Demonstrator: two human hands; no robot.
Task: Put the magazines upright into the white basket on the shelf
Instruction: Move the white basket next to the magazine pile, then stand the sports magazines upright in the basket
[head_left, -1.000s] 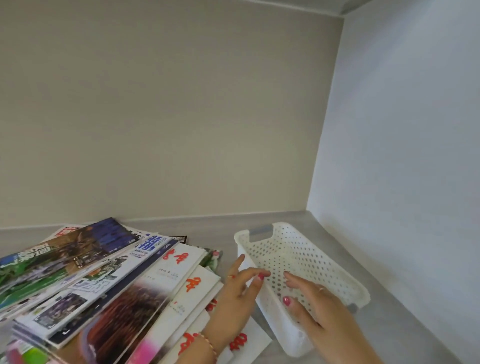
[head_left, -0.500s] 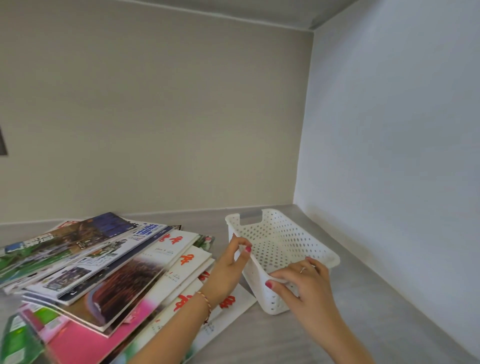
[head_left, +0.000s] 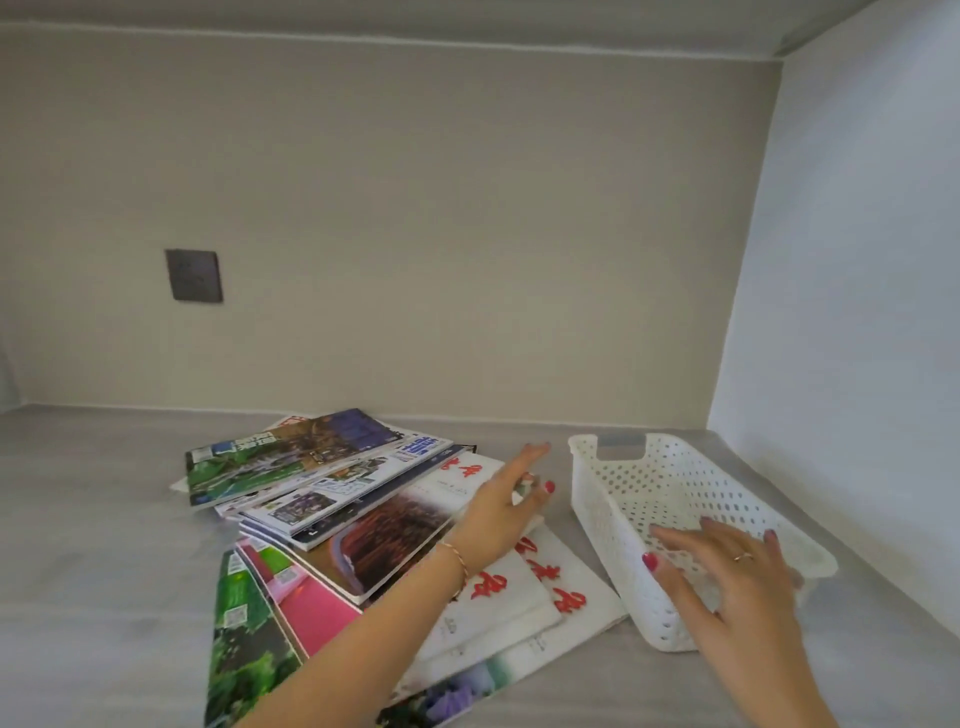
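A loose, fanned-out pile of magazines (head_left: 332, 499) lies flat on the grey shelf, left of a white perforated basket (head_left: 608, 514) that holds nothing. My left hand (head_left: 506, 506) rests on the right side of the pile, fingers spread, on white magazines with red characters (head_left: 519, 587). My right hand (head_left: 727, 571) hovers over the basket's near end with fingers apart, touching or just above its rim. Neither hand grips anything.
The shelf (head_left: 104, 545) is a grey wood-grain surface inside a niche, with a beige back wall and a white side wall (head_left: 857, 312) close to the basket's right. A dark wall plate (head_left: 194, 275) sits on the back wall.
My left hand left the basket's rim and moved left onto the magazines. My right hand let go of the basket's near edge and opened above it. The view pulled back.
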